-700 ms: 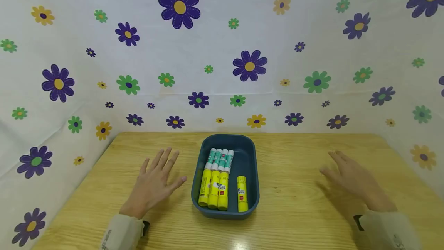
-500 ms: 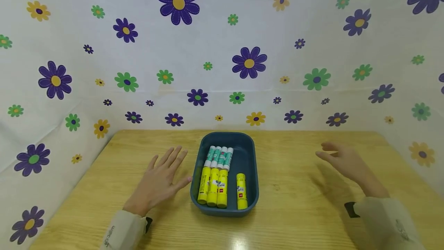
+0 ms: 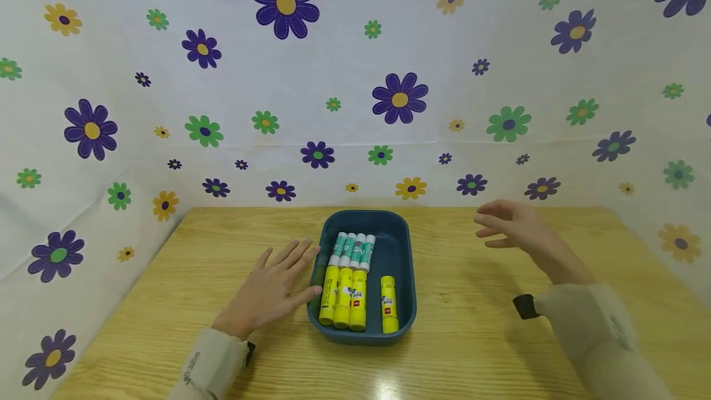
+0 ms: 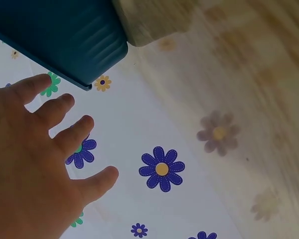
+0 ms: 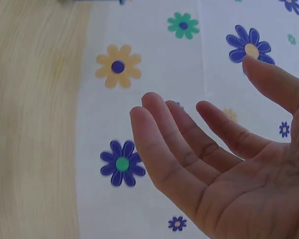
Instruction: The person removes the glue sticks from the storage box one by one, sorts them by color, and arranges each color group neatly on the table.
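Observation:
A dark blue tray (image 3: pixel 397 245) stands mid-table, holding glue sticks. Several green-and-white glue sticks (image 3: pixel 352 250) lie side by side in its far left part. In front of them is a row of yellow glue sticks (image 3: pixel 344 298), and one more yellow glue stick (image 3: pixel 389 305) lies apart on the right. My left hand (image 3: pixel 269 289) has its fingers spread, with fingertips right at the tray's left rim; the left wrist view shows the tray's ribbed side (image 4: pixel 84 45) just beyond them. My right hand (image 3: pixel 516 225) hovers right of the tray, fingers loosely bent, nothing in it.
A light wooden table (image 3: pixel 455 338) carries the tray. Behind it and along both sides hangs a white cloth (image 3: pixel 344 66) printed with purple, green and yellow flowers.
My left hand has moved right, up to the tray's side. The right hand has risen and come left towards the tray. The tray and glue sticks stay as they were.

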`<state>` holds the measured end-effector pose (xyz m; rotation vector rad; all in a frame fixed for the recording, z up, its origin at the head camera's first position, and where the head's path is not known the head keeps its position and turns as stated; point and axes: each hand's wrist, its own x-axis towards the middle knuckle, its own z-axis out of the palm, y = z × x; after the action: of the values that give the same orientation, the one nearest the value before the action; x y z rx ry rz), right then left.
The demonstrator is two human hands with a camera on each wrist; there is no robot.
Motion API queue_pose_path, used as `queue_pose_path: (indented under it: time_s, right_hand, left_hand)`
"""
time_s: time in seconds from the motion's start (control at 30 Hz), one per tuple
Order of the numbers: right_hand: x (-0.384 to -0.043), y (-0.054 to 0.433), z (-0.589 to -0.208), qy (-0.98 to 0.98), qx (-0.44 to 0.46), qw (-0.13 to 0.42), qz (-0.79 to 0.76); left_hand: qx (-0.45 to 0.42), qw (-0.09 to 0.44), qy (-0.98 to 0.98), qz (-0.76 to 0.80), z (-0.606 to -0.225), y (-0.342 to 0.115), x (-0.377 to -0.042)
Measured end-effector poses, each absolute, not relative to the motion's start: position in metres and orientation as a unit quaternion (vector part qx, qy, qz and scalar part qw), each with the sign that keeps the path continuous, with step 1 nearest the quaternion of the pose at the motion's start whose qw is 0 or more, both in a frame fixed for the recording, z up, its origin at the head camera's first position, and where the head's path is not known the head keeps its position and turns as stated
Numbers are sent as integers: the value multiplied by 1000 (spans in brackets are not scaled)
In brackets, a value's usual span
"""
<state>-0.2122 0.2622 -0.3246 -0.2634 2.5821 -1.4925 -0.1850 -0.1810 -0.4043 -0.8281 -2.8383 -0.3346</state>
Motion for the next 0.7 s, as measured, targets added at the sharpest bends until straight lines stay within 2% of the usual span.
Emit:
queue_pose_path:
  time_s: [0.43,0.7]
  right_hand:
    - [-219,211,-306,823,-97,108,-549]
    - [-222,186,-307,810,-103,122,-565]
  left_hand:
    - [-287,33,-948,-137,-402,-182,-185]
    - [-301,33,-944,-133,-402,-180,-185]
